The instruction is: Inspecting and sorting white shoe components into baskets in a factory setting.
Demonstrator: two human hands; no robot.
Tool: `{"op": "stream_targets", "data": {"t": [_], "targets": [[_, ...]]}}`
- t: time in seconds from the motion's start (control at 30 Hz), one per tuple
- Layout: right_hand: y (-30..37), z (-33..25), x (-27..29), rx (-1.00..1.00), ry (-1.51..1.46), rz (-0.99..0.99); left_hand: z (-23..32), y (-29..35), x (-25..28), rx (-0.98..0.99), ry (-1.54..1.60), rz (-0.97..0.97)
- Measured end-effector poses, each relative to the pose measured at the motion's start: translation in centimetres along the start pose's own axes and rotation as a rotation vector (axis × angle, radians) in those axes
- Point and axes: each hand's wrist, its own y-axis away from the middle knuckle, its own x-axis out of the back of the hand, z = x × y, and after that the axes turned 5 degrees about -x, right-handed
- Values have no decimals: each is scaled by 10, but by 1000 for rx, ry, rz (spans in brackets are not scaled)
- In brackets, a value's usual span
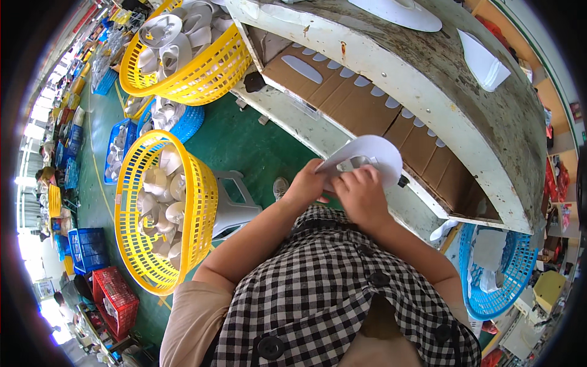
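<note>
In front of my body, I hold a white curved piece (384,158) with a broad rounded end, which looks like a part of a slipper. My left hand (306,182) pinches its left edge between thumb and fingers. My right hand (363,192) is closed on its near side, with curled fingers pressed against it. A greyish inner part shows above the right fingers. The lower part of the piece is hidden behind both hands.
A worn bench (391,55) carries white pieces; its shelf holds cardboard (361,101) with a row of white rounded shapes. Yellow baskets (202,214) of white pieces stand left, beside a grey stool (235,205). A blue basket (504,284) stands right.
</note>
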Motion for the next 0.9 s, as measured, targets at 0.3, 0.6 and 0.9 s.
{"op": "stream_targets", "data": {"t": [0.3,0.6,0.9], "targets": [[12,29,-12,-406,-1040,67,-3,12,9,270,607,-317],[36,18,-8,-773,-1546,-45,0,21,7,48,722,-353],[8,-1,24,-1263,-2275,-170,3,17,21,40,619,-314]]}}
